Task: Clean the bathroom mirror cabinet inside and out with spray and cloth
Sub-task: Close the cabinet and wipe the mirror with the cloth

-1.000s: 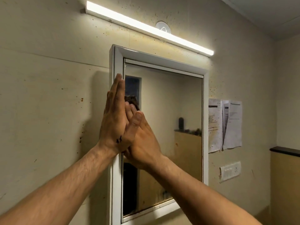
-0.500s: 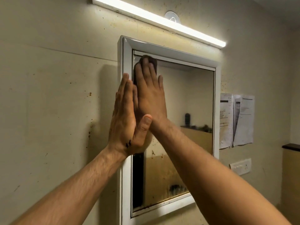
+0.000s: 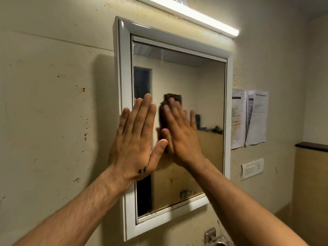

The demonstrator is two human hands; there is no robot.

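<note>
Mirror cabinet (image 3: 125, 68), centre of frame, white-framed, on a spotted wall. Left hand (image 3: 136, 139), fingers straight and together, lies flat over the left edge of the mirror glass (image 3: 195, 82). Right hand (image 3: 179, 137), just beside it and slightly blurred, presses a dark cloth (image 3: 162, 116) against the glass with extended fingers. Upper right: lit light bar (image 3: 195, 16); right: two papers (image 3: 248, 118) above a switch plate (image 3: 252, 168)

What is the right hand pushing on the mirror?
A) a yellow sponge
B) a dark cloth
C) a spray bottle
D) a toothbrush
B: the right hand lies flat with straight fingers on a dark cloth, pressing it against the mirror.
</note>
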